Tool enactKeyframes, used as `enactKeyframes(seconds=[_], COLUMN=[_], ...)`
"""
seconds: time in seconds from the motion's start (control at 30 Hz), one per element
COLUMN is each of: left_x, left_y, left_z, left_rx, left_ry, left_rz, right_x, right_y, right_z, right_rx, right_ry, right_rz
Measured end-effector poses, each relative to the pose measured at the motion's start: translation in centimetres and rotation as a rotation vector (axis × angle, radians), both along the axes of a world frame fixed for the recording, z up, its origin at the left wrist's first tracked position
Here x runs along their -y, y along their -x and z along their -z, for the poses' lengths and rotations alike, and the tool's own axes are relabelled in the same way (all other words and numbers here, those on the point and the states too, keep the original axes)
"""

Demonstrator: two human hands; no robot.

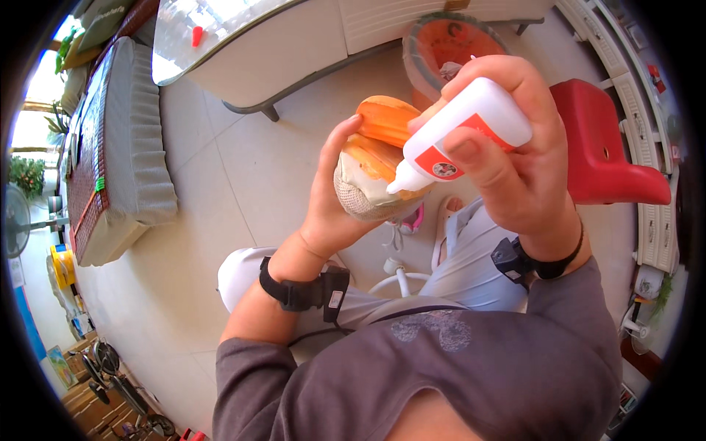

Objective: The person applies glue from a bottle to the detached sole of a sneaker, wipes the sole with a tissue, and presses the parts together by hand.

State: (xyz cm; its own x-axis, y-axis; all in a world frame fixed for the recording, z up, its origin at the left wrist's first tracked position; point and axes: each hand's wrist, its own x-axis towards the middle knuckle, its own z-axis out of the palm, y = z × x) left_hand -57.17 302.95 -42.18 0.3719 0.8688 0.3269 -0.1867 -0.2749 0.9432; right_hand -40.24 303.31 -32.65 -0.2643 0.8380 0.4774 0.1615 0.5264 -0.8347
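Observation:
My left hand [326, 197] grips a shoe [362, 192] with a beige mesh upper. Its orange sole [385, 117] is parted from the upper, with a gap between them and patchy orange residue on the exposed surface. Fingers of that hand are partly hidden behind the shoe. My right hand [543, 147] is closed around a white squeeze bottle [507, 110] with a red label. The bottle tilts down to the left, and its white nozzle is at the exposed edge of the upper; whether it touches cannot be made out.
A small red cap [197, 35] lies on the white table [243, 26] ahead. Beyond my right hand stand an orange bin [421, 55] and a red plastic chair [599, 147]. A grey-covered couch [136, 140] is at left. My legs [471, 272] are below the shoe.

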Motion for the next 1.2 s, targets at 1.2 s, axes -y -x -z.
enactKeyframes(seconds=[1.2], left_x=[-0.4], left_y=[0.1], left_z=[1.9], left_rx=[-0.040], left_ry=[-0.118], left_rz=[-0.050], right_x=[-1.1], right_y=[-0.4], right_z=[0.7], right_rx=[-0.057], right_ry=[-0.043], right_rz=[0.062])
